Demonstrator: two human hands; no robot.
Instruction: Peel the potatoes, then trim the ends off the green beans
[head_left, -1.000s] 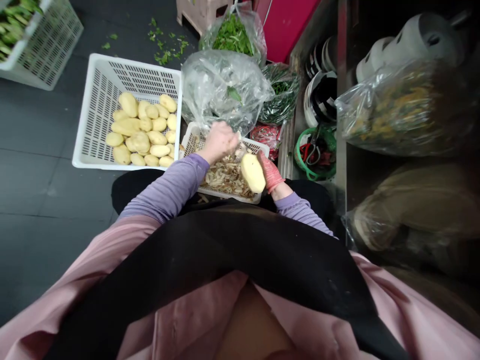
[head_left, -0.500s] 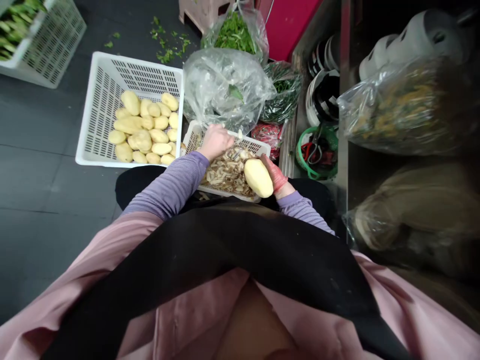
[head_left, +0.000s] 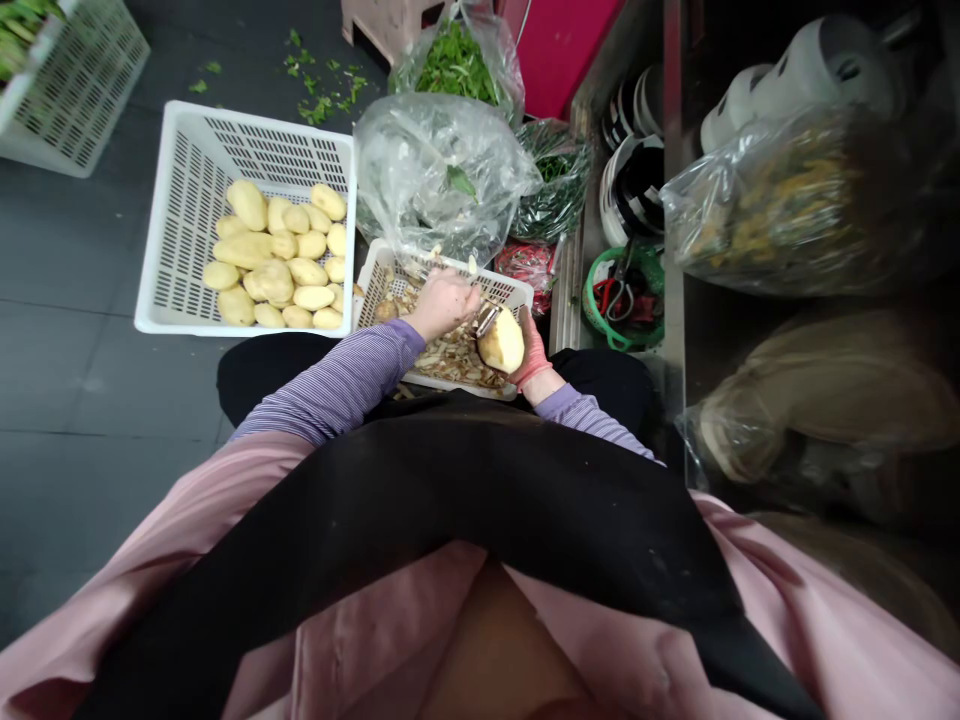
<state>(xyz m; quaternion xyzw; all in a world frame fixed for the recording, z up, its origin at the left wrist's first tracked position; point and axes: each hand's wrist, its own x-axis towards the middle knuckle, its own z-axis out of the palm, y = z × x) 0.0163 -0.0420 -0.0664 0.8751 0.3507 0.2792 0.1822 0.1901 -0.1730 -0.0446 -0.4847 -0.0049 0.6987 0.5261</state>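
Note:
My left hand (head_left: pixel 447 302), bare, is closed around the handle of a peeler (head_left: pixel 487 319), whose metal head lies against a potato. That potato (head_left: pixel 502 342) is pale yellow with some brown skin at its left side. My right hand (head_left: pixel 531 350), in a reddish glove, holds it from the right. Both hands are over a white basket (head_left: pixel 369 270) of brown and pale peelings (head_left: pixel 455 357). A larger white basket (head_left: pixel 154 235) with several peeled potatoes (head_left: pixel 271 282) stands to the left.
Behind the peelings are plastic bags (head_left: pixel 442 165) with greens. A green basket (head_left: pixel 624 335) with scissors sits at the right, beside a metal shelf (head_left: pixel 675 200) carrying bagged goods. Another white crate (head_left: pixel 82 95) is at the upper left. Leaf scraps (head_left: pixel 322 105) lie on the floor.
My left hand has moved right to the potato, and the peeler's head now shows against it. The potato has turned, showing brown skin. The whole view has shifted slightly.

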